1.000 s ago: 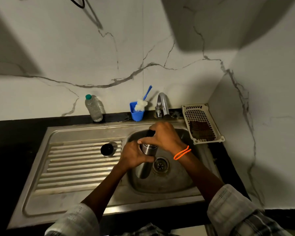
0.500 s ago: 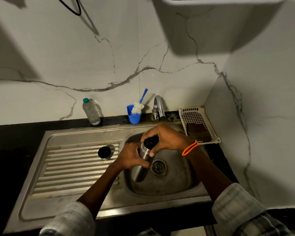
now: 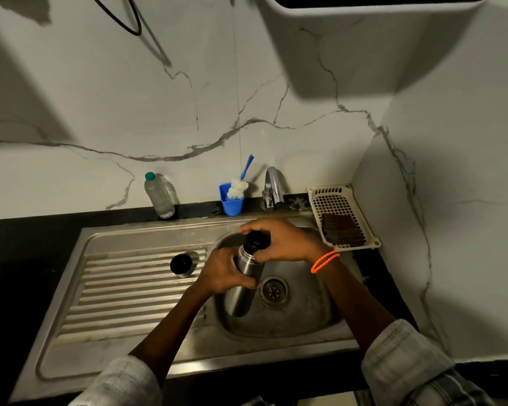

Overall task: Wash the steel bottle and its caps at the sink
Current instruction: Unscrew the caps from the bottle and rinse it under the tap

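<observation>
A steel bottle (image 3: pixel 244 284) stands tilted over the sink basin (image 3: pixel 302 312), close to the drain. My left hand (image 3: pixel 222 271) grips its upper body. My right hand (image 3: pixel 282 240), with an orange band at the wrist, curls round the black inner cap (image 3: pixel 255 240) on the bottle's mouth. A second cap (image 3: pixel 182 264), steel outside and dark inside, sits upturned on the ribbed drainboard (image 3: pixel 123 291) to the left.
Behind the basin stands the tap (image 3: pixel 272 186), with no water visible. A blue cup (image 3: pixel 231 200) holds a bottle brush. A clear plastic bottle (image 3: pixel 160 196) stands at the back left. A white basket (image 3: pixel 342 216) with a dark scrubber lies at the right.
My right hand has shifted on the bottle's top, so the black cap now shows between its fingers. The bottle stays over the basin. The view has tipped slightly upward.
</observation>
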